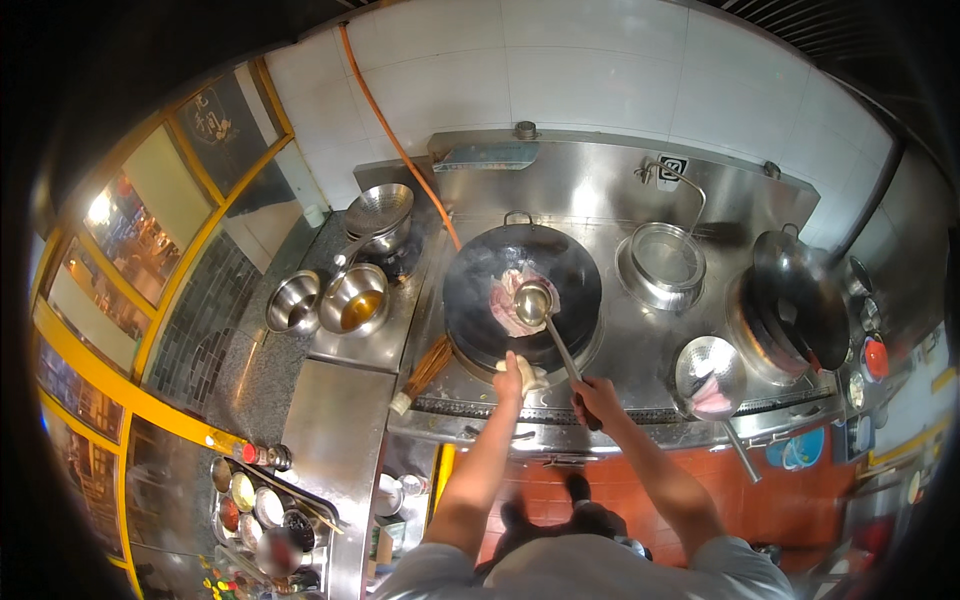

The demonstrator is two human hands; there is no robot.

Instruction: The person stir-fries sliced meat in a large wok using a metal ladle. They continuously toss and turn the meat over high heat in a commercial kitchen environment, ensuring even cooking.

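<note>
A black wok (480,259) sits on the burner straight in front of me. Pale pinkish slices that look like raw meat (505,309) lie in its middle. My right hand (597,401) grips the long handle of a metal ladle (533,300); its bowl rests on or just over the slices and hides part of them. At the wok's near rim, my left hand (509,384) is closed on a folded pale cloth (533,375). Whether a wok handle lies under the cloth cannot be seen.
A bamboo wok brush (426,373) lies left of the wok. Farther left stand a bowl of yellow liquid (361,309) and a colander (380,208). To the right are a strainer (711,367) holding a pale pink piece, a round mesh-topped pot (667,255) and a second wok (806,300).
</note>
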